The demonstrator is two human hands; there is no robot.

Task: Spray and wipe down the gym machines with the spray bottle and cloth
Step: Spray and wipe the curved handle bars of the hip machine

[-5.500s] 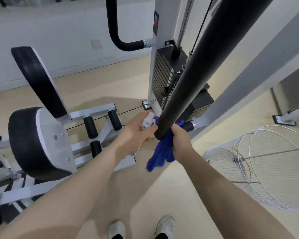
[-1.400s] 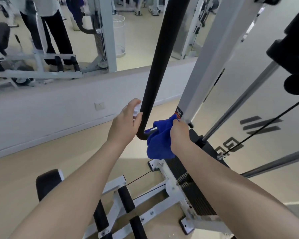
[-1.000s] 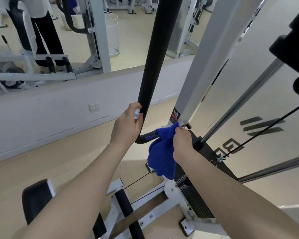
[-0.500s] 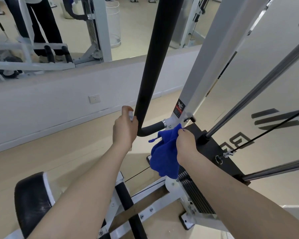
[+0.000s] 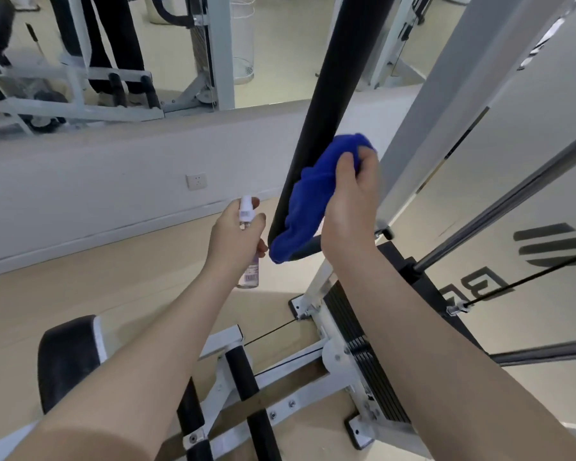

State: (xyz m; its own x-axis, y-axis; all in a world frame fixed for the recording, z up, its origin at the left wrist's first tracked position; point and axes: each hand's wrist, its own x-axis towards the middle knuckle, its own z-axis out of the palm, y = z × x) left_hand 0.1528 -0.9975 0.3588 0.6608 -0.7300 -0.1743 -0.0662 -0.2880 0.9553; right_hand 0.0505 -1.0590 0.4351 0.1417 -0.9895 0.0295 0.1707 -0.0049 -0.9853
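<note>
Since half a second ago the right hand point(image 5: 350, 201) has climbed the padded black bar point(image 5: 326, 104), pressing the soft blue cloth point(image 5: 308, 201) against it. Left of the bar, the left hand point(image 5: 235, 241) grips a clear spray bottle point(image 5: 248, 241), upright, nozzle up. The white frame point(image 5: 446, 104) stands right; the weight stack point(image 5: 366, 361) sits below.

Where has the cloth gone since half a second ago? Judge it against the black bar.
Yes: the cloth moved up the black bar from its lower bend.
</note>
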